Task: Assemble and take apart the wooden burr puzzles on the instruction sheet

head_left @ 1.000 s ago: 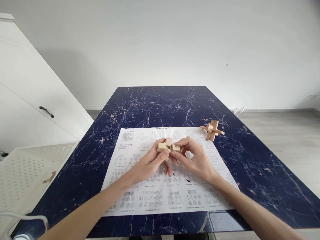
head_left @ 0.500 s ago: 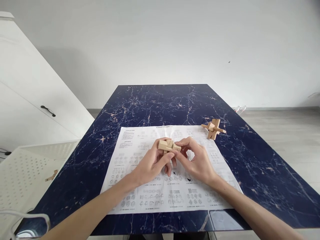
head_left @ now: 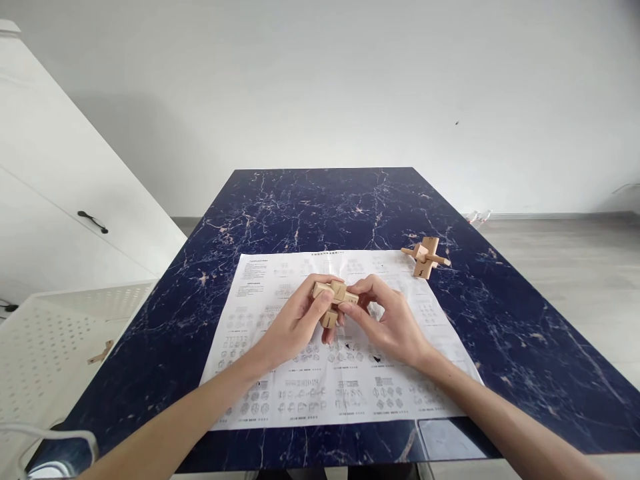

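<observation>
Above a printed instruction sheet point(head_left: 235, 393), a light wooden interlocking puzzle point(head_left: 339, 291) of crossed blocks is held between both hands. My left hand point(head_left: 300, 320) wraps its left side, with the thumb pressed on the front of the blocks. On the right, my right hand point(head_left: 390, 310) pinches a block's end between thumb and fingers. One block points down toward me and shows a dark mark on its end. The fingers hide the puzzle's back. A second wooden puzzle point(head_left: 425, 256), with a rod through crossed pieces, lies at the sheet's upper right corner.
The dark blue marbled table point(head_left: 320, 207) reaches back toward the wall. A white cabinet point(head_left: 65, 167) stands to the left, above a perforated white surface point(head_left: 55, 347) with a small wooden piece point(head_left: 101, 352) on it. A white cable point(head_left: 60, 433) curls at the lower left.
The puzzle has turned in my hands, so a block now points down toward me. My left thumb has shifted up onto the front of the blocks. My right hand keeps its pinch.
</observation>
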`<state>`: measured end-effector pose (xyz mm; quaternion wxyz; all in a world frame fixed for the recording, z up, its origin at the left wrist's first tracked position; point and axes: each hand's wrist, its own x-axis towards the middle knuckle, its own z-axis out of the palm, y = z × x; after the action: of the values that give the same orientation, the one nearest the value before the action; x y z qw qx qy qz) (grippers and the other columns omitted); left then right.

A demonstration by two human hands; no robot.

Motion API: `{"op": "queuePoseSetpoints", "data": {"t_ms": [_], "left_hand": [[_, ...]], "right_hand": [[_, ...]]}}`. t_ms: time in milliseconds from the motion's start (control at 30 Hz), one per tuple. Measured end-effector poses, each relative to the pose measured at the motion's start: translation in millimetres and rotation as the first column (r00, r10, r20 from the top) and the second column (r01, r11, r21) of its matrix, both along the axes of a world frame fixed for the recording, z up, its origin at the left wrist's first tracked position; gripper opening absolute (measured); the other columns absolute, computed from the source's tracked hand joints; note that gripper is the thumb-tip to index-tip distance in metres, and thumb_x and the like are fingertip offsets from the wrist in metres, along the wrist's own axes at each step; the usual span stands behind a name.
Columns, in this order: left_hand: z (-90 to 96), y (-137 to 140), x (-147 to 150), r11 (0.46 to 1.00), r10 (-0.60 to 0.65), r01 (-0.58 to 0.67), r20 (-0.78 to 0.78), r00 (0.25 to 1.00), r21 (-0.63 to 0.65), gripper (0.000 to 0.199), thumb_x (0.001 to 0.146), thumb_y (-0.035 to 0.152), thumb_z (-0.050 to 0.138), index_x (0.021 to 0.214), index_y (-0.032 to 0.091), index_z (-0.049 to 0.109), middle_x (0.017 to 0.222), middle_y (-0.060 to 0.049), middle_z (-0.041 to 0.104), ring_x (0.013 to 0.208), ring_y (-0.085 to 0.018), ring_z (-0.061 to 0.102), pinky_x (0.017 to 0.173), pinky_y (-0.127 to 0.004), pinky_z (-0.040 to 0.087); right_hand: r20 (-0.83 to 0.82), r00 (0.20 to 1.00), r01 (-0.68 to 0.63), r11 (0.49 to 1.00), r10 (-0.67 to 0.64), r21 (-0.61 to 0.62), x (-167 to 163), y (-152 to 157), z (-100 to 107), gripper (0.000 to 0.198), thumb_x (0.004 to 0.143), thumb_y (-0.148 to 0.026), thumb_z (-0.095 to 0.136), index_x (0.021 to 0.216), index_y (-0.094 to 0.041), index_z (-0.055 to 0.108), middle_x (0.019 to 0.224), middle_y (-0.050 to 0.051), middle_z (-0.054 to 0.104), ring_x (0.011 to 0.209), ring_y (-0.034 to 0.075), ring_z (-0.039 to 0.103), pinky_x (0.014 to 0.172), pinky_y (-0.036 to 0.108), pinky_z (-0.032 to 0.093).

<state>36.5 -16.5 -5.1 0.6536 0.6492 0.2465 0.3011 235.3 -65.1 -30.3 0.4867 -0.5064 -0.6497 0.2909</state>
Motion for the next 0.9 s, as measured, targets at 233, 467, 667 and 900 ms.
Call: {"op": "queuePoseSetpoints", "data": {"t_ms": [233,467,667,900], "left_hand": [[0.2,4.3,-3.9,0.999,-0.037,0.036,-0.023,0.999,-0.036,0.034,0.112,0.051,0.045,0.127,0.021,0.052,0.085,0.0,0.07,0.056,-0.011,0.063,0.061,-0.028,0.056],[-4.0,8.2,-6.5,0.986,-0.079,0.071,-0.053,0.995,-0.15,0.063,0.095,0.046,0.079,0.145,0.027,0.045,0.088,0.0,0.071,0.064,-0.016,0.07,0.063,-0.03,0.057],[-4.0,6.4,-4.8,0.982,-0.073,0.066,-0.036,0.997,-0.176,0.062,0.09,0.036,0.085,0.14,0.026,0.048,0.086,0.001,0.07,0.063,-0.014,0.068,0.064,-0.031,0.057],[-2.3,5.9,-5.0,0.982,-0.07,0.059,-0.055,0.996,-0.18,0.063,0.089,0.032,0.086,0.14,0.027,0.049,0.087,0.001,0.071,0.064,-0.013,0.066,0.063,-0.029,0.056]], "right_hand": [[-0.011,0.999,-0.05,0.998,0.049,-0.034,1.1,-0.9,1.5,0.02,0.103,-0.042,0.066,0.101,-0.023,0.061,0.08,0.002,0.069,0.07,0.019,0.061,0.067,0.035,0.047],[-0.168,0.983,-0.089,0.991,0.071,-0.101,4.8,6.5,2.8,0.025,0.105,-0.045,0.063,0.096,-0.023,0.06,0.074,-0.002,0.062,0.065,0.014,0.056,0.061,0.031,0.041],[-0.177,0.981,-0.102,0.988,0.079,-0.12,6.0,6.3,2.0,0.025,0.105,-0.046,0.063,0.101,-0.022,0.062,0.074,-0.003,0.06,0.063,0.013,0.052,0.059,0.03,0.039],[-0.124,0.991,-0.07,0.988,0.053,-0.136,6.2,4.5,0.6,0.027,0.105,-0.048,0.061,0.101,-0.022,0.063,0.069,-0.004,0.055,0.06,0.013,0.048,0.058,0.031,0.037]]}}
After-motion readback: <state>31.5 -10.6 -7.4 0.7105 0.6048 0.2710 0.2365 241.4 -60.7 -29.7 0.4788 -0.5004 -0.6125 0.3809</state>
